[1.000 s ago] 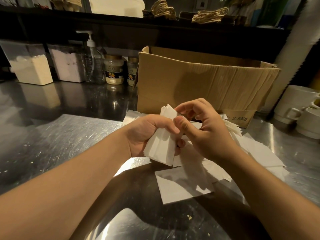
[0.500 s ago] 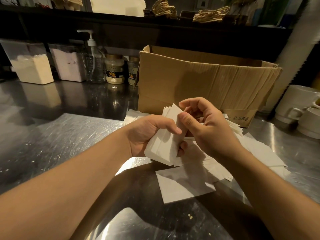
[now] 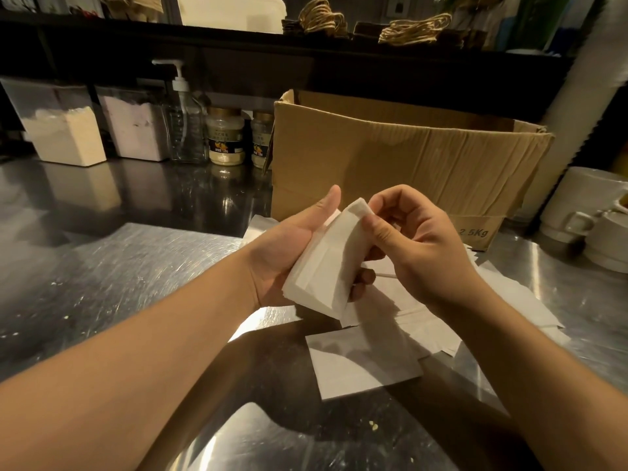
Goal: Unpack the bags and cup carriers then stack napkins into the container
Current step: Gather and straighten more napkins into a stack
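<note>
A thick stack of white napkins [image 3: 326, 263] rests in the palm of my left hand [image 3: 289, 256], thumb raised along its far edge and fingers curled under it. My right hand [image 3: 418, 246] pinches the stack's top right corner between thumb and forefinger. Under both hands, several loose white napkins [image 3: 363, 362] lie scattered on the steel counter [image 3: 119, 273]. Behind them stands an open brown cardboard box [image 3: 401, 164] marked 2.5Kg; its inside is hidden.
At the back left stand two clear tubs of powder [image 3: 64, 130], a pump bottle [image 3: 185, 127] and two jars [image 3: 224, 137]. White ceramic cups [image 3: 588, 215] are stacked at the right edge. Coils of twine [image 3: 414, 28] lie on the dark shelf above.
My left thumb has lifted off the front of the stack and now points up beside it. The stack has turned flatter in my palm, and my right hand shifted to its top corner.
</note>
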The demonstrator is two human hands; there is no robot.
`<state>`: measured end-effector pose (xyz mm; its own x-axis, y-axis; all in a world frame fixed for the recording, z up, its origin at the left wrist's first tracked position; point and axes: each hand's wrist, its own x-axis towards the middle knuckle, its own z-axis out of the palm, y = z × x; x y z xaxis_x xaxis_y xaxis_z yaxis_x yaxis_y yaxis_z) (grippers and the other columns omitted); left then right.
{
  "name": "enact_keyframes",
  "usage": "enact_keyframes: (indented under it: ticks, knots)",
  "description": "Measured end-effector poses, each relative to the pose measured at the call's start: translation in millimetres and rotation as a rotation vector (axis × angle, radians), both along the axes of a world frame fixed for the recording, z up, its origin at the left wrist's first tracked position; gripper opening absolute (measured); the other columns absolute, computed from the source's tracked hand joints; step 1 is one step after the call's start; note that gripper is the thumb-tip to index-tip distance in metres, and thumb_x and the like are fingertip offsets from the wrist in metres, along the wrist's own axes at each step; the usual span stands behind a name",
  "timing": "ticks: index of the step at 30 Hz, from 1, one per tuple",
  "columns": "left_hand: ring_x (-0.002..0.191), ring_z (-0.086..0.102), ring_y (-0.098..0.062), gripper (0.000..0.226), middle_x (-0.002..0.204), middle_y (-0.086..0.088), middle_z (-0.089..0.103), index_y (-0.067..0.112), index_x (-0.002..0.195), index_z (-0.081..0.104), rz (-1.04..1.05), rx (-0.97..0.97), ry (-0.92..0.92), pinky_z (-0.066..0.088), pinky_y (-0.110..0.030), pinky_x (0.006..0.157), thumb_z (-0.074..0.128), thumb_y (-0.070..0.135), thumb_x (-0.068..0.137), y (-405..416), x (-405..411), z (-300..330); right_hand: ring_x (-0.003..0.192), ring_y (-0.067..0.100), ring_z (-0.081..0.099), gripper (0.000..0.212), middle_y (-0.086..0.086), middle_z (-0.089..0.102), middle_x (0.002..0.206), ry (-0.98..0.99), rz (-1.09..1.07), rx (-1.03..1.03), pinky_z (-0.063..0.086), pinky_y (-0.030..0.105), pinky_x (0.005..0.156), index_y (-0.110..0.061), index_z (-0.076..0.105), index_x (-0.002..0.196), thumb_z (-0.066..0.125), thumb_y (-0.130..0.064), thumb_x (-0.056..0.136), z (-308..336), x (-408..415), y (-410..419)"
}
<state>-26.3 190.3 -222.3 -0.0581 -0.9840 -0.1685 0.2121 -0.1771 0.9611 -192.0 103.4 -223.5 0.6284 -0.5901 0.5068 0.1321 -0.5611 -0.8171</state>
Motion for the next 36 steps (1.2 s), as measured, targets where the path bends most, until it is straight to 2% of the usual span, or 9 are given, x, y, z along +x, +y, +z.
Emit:
enact_keyframes:
  ticks: [3, 6, 12, 18, 23, 25, 28, 32, 36]
  knots:
    - [0.078, 0.071, -0.018, 0.056, 0.084, -0.001, 0.073, 0.022, 0.110, 0.062, 0.032, 0.022, -0.005, 0.059, -0.030, 0.074, 0.038, 0.067, 0.087, -1.0, -0.1, 2.8, 0.092, 0.013, 0.066, 0.005, -0.006, 0.069, 0.092, -0.039, 0.166, 0.149, 0.059, 0.029, 0.078, -0.023, 0.067, 0.091, 0.071, -0.026, 0.091, 8.6, -6.4, -2.5]
    - [0.086, 0.070, -0.022, 0.057, 0.093, -0.004, 0.071, 0.023, 0.111, 0.070, 0.032, 0.037, 0.035, 0.058, -0.034, 0.078, 0.041, 0.068, 0.088, -0.5, -0.7, 1.7, 0.091, 0.020, 0.064, 0.002, 0.001, 0.069, 0.092, 0.000, 0.308, 0.247, 0.057, 0.033, 0.081, -0.020, 0.069, 0.088, 0.068, -0.020, 0.090, 14.0, -11.8, -5.9]
    - [0.071, 0.075, -0.018, 0.056, 0.079, -0.001, 0.076, 0.028, 0.115, 0.060, 0.044, 0.058, -0.028, 0.062, -0.031, 0.064, 0.037, 0.071, 0.088, -1.7, -2.5, -1.7, 0.088, 0.013, 0.068, 0.023, -0.007, 0.071, 0.090, 0.156, 0.124, 0.090, 0.061, 0.028, 0.072, -0.019, 0.067, 0.095, 0.069, -0.035, 0.079, 7.9, -5.7, -1.3]
    - [0.099, 0.071, -0.031, 0.075, 0.102, -0.010, 0.073, 0.028, 0.129, 0.057, -0.051, 0.051, 0.078, 0.062, -0.043, 0.084, 0.047, 0.080, 0.076, -0.7, -1.5, -3.7, 0.093, 0.020, 0.066, 0.023, -0.009, 0.070, 0.091, 0.164, 0.015, 0.017, 0.064, 0.043, 0.078, -0.026, 0.068, 0.093, 0.067, -0.043, 0.077, 5.1, -1.9, 0.2]
    - [0.075, 0.073, -0.021, 0.039, 0.081, -0.005, 0.074, 0.026, 0.117, 0.058, -0.050, 0.013, 0.061, 0.063, -0.037, 0.070, 0.068, 0.036, 0.081, 2.3, -3.5, -5.1, 0.097, 0.012, 0.064, 0.016, -0.012, 0.066, 0.096, 0.134, -0.051, -0.022, 0.064, 0.035, 0.077, -0.033, 0.063, 0.104, 0.069, -0.034, 0.089, -2.5, 2.9, 1.2]
    - [0.076, 0.071, -0.020, 0.039, 0.082, -0.005, 0.072, 0.023, 0.114, 0.060, -0.020, 0.000, 0.086, 0.060, -0.037, 0.073, 0.063, 0.032, 0.076, 1.6, -3.6, -6.2, 0.103, 0.002, 0.058, 0.035, -0.014, 0.060, 0.111, 0.168, -0.044, -0.104, 0.059, 0.027, 0.089, -0.037, 0.055, 0.125, 0.068, -0.027, 0.094, -4.0, 0.5, -1.0]
    - [0.088, 0.066, -0.025, 0.045, 0.096, -0.010, 0.067, 0.022, 0.119, 0.062, 0.026, -0.052, 0.184, 0.055, -0.042, 0.083, 0.066, 0.026, 0.074, -3.0, -1.5, -9.1, 0.126, -0.005, 0.043, 0.091, -0.016, 0.039, 0.143, 0.325, 0.096, -0.225, 0.050, 0.013, 0.094, -0.052, 0.022, 0.150, 0.080, -0.048, 0.080, -4.7, -4.2, -0.9]
    - [0.078, 0.069, -0.022, 0.038, 0.085, -0.007, 0.071, 0.024, 0.109, 0.064, 0.068, -0.075, 0.208, 0.058, -0.037, 0.072, 0.064, 0.027, 0.072, -4.7, -1.4, -10.0, 0.143, 0.005, 0.020, 0.124, -0.038, 0.019, 0.144, 0.509, 0.091, -0.364, 0.038, 0.058, 0.114, -0.071, -0.006, 0.144, 0.089, -0.055, 0.065, -6.7, 1.8, 9.5]
    - [0.072, 0.069, -0.019, 0.034, 0.077, -0.004, 0.071, 0.025, 0.105, 0.062, 0.108, -0.074, 0.181, 0.057, -0.033, 0.067, 0.061, 0.027, 0.070, -2.7, -4.5, -8.4, 0.141, 0.005, 0.019, 0.125, -0.040, 0.018, 0.142, 0.523, 0.059, -0.413, 0.034, 0.060, 0.116, -0.070, -0.006, 0.144, 0.090, -0.051, 0.066, -8.2, 4.4, 8.7]
